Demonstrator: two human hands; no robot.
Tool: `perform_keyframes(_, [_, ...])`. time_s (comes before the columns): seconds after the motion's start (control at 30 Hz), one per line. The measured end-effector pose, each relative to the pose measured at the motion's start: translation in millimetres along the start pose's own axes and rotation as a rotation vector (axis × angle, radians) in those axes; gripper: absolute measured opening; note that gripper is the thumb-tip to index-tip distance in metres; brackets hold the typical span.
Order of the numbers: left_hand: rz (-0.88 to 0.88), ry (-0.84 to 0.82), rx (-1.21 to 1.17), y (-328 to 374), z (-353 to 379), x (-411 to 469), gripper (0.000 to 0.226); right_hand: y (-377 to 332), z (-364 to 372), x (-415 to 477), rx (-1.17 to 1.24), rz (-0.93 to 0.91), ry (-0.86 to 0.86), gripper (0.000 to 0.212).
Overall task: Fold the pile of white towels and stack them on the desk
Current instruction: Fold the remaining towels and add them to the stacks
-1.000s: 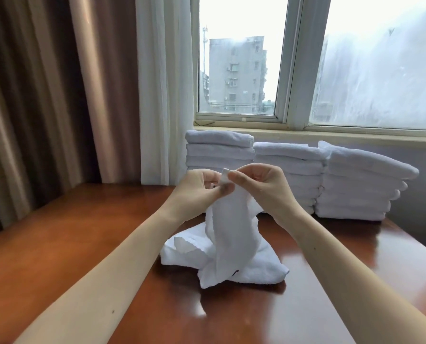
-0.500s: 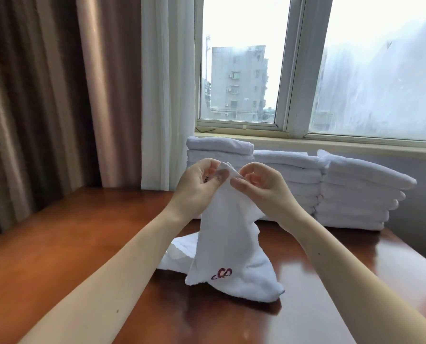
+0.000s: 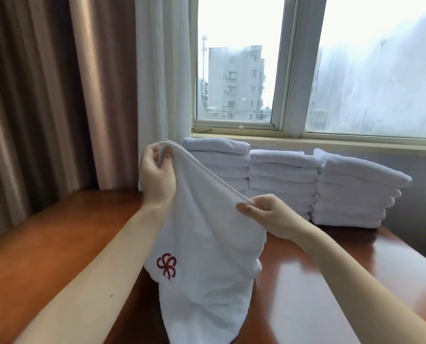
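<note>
- Towel (image 3: 207,244) hung over the desk (image 3: 45,256), its top edge pinched by left hand (image 3: 156,175) and right hand (image 3: 266,214).
- Three folded stacks (image 3: 284,180) lined the desk's far edge under the window (image 3: 289,70); curtain (image 3: 58,95) hung left.

your light is daylight from the window (image 3: 234,33), its sky blown out to white. glare streaks the desk (image 3: 306,281) on the right, and the towel (image 3: 207,244) casts a soft shadow beneath it. the curtain (image 3: 33,95) bows at the left edge; detail is slightly soft throughout.

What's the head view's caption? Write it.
A towel pinched by left hand and right hand over the desk, folded stacks behind.
</note>
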State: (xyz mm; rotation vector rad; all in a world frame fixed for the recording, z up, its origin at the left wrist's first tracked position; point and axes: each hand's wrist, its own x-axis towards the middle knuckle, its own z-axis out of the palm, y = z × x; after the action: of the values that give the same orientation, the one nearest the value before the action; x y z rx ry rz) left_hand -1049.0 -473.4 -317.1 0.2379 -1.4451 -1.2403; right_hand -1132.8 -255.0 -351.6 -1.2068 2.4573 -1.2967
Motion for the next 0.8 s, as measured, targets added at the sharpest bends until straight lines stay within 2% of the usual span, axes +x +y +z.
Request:
perform_keyframes(0.07, [0.024,0.027,0.046,-4.1,-3.8,4.5,0.005,4.8,0.1,-0.7,0.003,0.045,-0.019,0.052])
perform_keyframes(0.17, [0.061,-0.048,0.131,-10.1,-5.3,-0.2,0.005,3.3,2.1,1.5,0.074,0.021,0.103,0.05])
perform_keyframes(0.23, [0.043,-0.202,0.147,-12.6,-3.7,-7.6,0.006,-2.0,1.7,4.5,0.149,-0.027,0.185,0.042])
perform_keyframes(0.3, [-0.047,-0.446,0.092,-12.1,-0.4,-16.1,0.003,-10.1,0.7,7.2,0.174,-0.077,0.234,0.027])
perform_keyframes(0.37, [-0.068,-0.696,0.112,-11.9,2.8,-22.5,0.009,-18.8,0.6,8.7,0.194,-0.119,0.241,0.015])
perform_keyframes(0.43, [-0.057,-0.868,0.171,-10.0,5.1,-26.3,0.012,-23.4,0.9,7.8,0.227,-0.135,0.204,0.007])
perform_keyframes(0.57, [-0.206,-1.092,0.086,-3.1,3.5,-29.3,0.01,-22.8,1.0,2.5,0.245,-0.132,0.087,0.014])
perform_keyframes(0.67, [-0.194,-1.108,0.194,-4.0,2.9,-36.6,0.013,-21.2,2.9,0.4,0.203,-0.132,0.067,0.012])
perform_keyframes(0.8, [-0.086,-0.947,0.226,-6.6,6.7,-40.5,0.012,-20.6,4.6,0.8,0.241,-0.124,0.115,0.016])
